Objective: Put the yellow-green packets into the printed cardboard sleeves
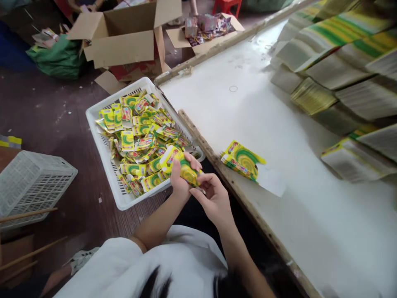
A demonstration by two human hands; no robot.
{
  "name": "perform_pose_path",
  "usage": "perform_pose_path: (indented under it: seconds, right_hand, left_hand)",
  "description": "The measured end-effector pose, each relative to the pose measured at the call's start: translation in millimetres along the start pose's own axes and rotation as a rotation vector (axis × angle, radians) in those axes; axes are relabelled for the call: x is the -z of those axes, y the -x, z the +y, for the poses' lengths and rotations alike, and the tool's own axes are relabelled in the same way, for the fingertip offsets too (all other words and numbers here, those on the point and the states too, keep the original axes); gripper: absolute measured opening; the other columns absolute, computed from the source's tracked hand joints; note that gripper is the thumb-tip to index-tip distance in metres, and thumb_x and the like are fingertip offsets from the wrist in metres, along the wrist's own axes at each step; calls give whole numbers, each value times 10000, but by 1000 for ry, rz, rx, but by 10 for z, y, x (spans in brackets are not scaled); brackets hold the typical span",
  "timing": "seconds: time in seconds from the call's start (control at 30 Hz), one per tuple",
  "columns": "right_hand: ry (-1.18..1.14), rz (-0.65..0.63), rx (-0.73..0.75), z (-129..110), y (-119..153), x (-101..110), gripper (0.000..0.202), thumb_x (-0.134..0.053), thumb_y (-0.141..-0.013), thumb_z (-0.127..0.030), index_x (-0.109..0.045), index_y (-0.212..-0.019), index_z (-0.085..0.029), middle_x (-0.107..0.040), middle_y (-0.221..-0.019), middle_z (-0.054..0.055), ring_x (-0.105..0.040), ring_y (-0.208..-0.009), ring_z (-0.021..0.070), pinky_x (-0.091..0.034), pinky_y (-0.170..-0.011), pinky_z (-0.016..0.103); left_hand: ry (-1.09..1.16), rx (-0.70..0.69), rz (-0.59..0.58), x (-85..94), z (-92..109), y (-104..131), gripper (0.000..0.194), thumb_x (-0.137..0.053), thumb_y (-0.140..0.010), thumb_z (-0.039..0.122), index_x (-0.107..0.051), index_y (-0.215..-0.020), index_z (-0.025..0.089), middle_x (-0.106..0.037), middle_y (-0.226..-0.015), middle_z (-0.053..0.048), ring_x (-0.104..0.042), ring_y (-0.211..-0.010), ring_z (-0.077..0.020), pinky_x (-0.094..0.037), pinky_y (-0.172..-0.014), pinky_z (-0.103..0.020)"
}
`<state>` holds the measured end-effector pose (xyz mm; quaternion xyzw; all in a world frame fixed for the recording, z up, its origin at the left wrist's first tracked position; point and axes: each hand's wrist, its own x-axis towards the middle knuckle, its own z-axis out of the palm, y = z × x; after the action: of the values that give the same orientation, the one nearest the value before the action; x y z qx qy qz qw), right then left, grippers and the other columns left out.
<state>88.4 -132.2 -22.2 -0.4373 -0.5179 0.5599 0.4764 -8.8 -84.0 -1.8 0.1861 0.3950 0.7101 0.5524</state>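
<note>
My left hand [180, 177] is wrapped round a small yellow-and-green printed carton [187, 171], held over the near corner of a white plastic basket [119, 198]. The fingertips of my right hand [215, 198] pinch the carton's lower end. Inside the basket lies a heap of similar little cartons [144, 140], many with white flaps standing out. On the white table to the right rests a short stack of flat cartons [240, 160], with a white flap sticking out toward the right.
Bundles of flat printed cartons [347, 74] are piled on the table's far right. A wooden strip [223, 165] edges the table. Open cardboard boxes [124, 47], a green sack [58, 56] and a grey crate [35, 182] stand on the floor. Another person's hands show at the top left.
</note>
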Motion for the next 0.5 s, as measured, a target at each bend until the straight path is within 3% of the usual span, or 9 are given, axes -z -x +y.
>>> perform_pose_path:
  seconds: [0.17, 0.3, 0.4, 0.5]
  right_hand:
    - [209, -74, 90, -37, -84, 43, 408, -774, -879, -393, -666, -1251, -266, -693, -1024, 55, -652, -846, 196, -596, -771, 349]
    - [195, -120, 71, -22, -135, 48, 497, -810, -835, -496, -685, -1251, -255, -695, -944, 41, -633, -768, 186, -584, -723, 334]
    - [112, -134, 11, 45, -173, 13, 504, -832, -801, -526, -708, -1202, -247, -704, -938, 38, -624, -746, 175, -564, -696, 319]
    - [29, -88, -57, 105, -202, 8, 464, -849, -774, -515, -722, -1130, -246, -658, -805, -6, -579, -670, 151, -524, -619, 286]
  left_hand:
    - [2, 0, 96, 56, -69, -66, 634, -735, -667, 826, -569, -783, 226, -485, -632, 40, -491, -556, -103, -496, -589, -255]
    - [13, 57, 117, 61, -89, -92, 793, -458, -678, 1007, -577, -815, 236, -464, -623, 24, -481, -537, -127, -496, -554, -291]
    - [29, 62, 146, 40, -76, -118, 926, -202, -651, 1071, -577, -858, 250, -435, -612, 5, -575, -625, -194, -535, -597, -340]
    - [13, 71, 148, 64, -98, -119, 947, -164, -667, 1063, -604, -890, 255, -486, -645, -21, -644, -745, -238, -554, -635, -351]
